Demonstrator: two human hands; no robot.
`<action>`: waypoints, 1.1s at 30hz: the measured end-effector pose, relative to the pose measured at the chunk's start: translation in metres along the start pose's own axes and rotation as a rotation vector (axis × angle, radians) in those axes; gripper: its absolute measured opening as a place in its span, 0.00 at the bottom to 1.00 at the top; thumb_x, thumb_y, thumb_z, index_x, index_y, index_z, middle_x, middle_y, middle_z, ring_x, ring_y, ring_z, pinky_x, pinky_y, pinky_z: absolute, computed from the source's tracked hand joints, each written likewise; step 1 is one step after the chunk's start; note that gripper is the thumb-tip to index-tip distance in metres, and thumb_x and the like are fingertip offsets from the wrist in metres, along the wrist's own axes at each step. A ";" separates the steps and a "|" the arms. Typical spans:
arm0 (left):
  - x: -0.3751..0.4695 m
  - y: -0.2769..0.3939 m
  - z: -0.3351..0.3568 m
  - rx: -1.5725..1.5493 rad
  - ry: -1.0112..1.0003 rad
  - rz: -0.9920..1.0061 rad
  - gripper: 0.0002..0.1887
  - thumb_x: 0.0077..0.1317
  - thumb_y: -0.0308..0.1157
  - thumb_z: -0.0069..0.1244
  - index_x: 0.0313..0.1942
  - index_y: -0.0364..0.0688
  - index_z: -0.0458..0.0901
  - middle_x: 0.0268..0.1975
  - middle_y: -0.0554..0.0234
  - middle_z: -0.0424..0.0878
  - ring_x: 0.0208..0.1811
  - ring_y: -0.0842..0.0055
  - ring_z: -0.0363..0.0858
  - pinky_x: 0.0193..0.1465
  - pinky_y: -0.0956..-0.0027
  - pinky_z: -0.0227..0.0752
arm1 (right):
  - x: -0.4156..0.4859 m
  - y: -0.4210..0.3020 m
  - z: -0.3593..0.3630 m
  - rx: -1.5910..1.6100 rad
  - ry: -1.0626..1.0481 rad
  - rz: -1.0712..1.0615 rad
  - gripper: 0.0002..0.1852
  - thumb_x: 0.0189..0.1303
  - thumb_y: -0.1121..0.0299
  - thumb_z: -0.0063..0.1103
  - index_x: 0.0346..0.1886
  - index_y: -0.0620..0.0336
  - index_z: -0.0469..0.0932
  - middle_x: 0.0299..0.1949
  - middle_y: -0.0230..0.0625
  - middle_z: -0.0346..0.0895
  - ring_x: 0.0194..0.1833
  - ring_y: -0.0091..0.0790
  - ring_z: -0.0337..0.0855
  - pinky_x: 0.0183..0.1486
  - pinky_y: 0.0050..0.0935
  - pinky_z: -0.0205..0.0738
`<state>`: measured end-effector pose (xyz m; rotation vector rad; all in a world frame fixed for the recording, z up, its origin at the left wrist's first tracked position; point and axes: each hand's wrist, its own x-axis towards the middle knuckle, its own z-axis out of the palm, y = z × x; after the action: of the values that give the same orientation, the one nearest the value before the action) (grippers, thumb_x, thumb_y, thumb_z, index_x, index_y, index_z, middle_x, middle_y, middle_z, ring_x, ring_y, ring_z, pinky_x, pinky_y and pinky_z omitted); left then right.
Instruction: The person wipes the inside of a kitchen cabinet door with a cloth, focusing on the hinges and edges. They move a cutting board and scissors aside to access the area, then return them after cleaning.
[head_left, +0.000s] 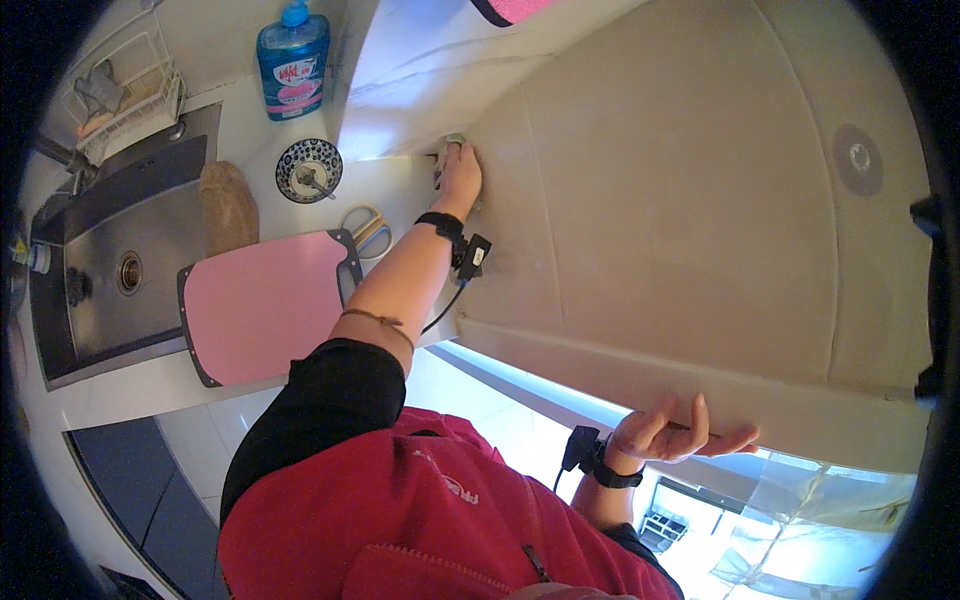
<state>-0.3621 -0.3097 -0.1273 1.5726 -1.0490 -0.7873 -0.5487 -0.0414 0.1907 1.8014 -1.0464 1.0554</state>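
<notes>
My left hand (459, 178) reaches into the corner where the white worktop meets a large beige wall surface (690, 202). Its fingers close over a pale greenish, cloth-like piece (455, 139), most of which the hand hides. On the right, my right hand (664, 435) is at the near edge of the beige surface, its fingers spread and holding nothing. Whether it touches that edge is not clear. Each wrist wears a black strap with a small cabled device. Beside my left forearm lie scissors (367, 231) and a pink cutting board (262, 307) with dark corners.
A steel sink (142, 247) lies on the left, with a brown rough-looking object (227, 210) at its rim. Behind stand a patterned bowl (308, 171) holding a utensil, a blue pump bottle (294, 64) and a white wire rack (139, 97). A round pad (859, 159) is on the beige surface.
</notes>
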 end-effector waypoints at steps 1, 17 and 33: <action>-0.009 0.001 -0.001 -0.039 -0.012 -0.048 0.26 0.70 0.44 0.30 0.56 0.31 0.65 0.60 0.33 0.64 0.61 0.42 0.62 0.64 0.51 0.56 | -0.001 0.000 0.003 0.020 0.024 0.006 0.10 0.50 0.63 0.61 0.38 0.40 0.78 0.72 0.34 0.47 0.73 0.49 0.36 0.70 0.60 0.31; -0.082 0.091 -0.038 -0.375 -0.059 0.006 0.25 0.71 0.37 0.33 0.64 0.34 0.58 0.69 0.36 0.53 0.71 0.48 0.48 0.72 0.60 0.44 | -0.001 0.000 0.002 -0.057 0.040 -0.004 0.10 0.50 0.62 0.61 0.37 0.40 0.78 0.72 0.34 0.49 0.73 0.46 0.34 0.71 0.61 0.27; -0.113 0.110 -0.055 -0.239 -0.137 0.251 0.26 0.70 0.32 0.34 0.65 0.31 0.54 0.67 0.32 0.55 0.71 0.49 0.50 0.72 0.59 0.46 | 0.001 -0.004 0.001 -0.002 0.030 0.036 0.10 0.50 0.67 0.61 0.38 0.41 0.79 0.71 0.33 0.49 0.73 0.49 0.35 0.70 0.59 0.35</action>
<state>-0.3845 -0.1929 -0.0099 1.1723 -1.1776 -0.8215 -0.5443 -0.0413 0.1906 1.7662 -1.0655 1.0994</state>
